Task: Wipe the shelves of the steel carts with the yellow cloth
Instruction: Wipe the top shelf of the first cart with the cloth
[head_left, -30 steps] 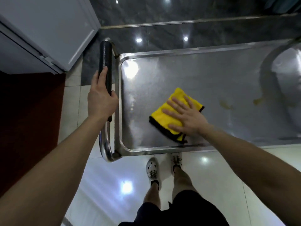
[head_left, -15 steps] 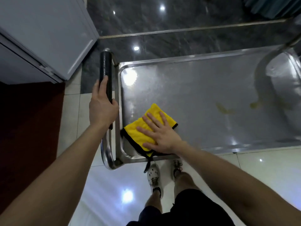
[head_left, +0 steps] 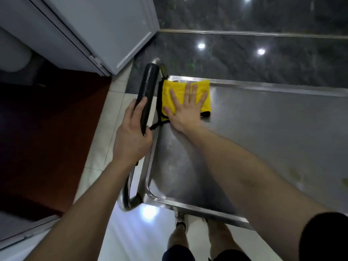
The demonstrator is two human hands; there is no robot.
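Observation:
The steel cart's top shelf [head_left: 263, 140] fills the middle and right of the head view. A folded yellow cloth [head_left: 170, 88] with a black edge lies in the shelf's far left corner, its edge against the rim. My right hand [head_left: 185, 108] presses flat on the cloth with the fingers spread. My left hand [head_left: 132, 135] grips the black foam sleeve of the cart's handle [head_left: 148, 91] at the left end of the cart.
A white cabinet [head_left: 105, 29] stands at the upper left, close to the handle. A dark red mat [head_left: 47, 132] lies on the tiled floor to the left. A dark marble wall [head_left: 263, 53] runs behind the cart. Yellowish stains [head_left: 344, 180] mark the shelf's right side.
My right hand has slid the cloth from the shelf's near left corner to its far left corner. The left hand has kept its grip on the handle. The view has swung left.

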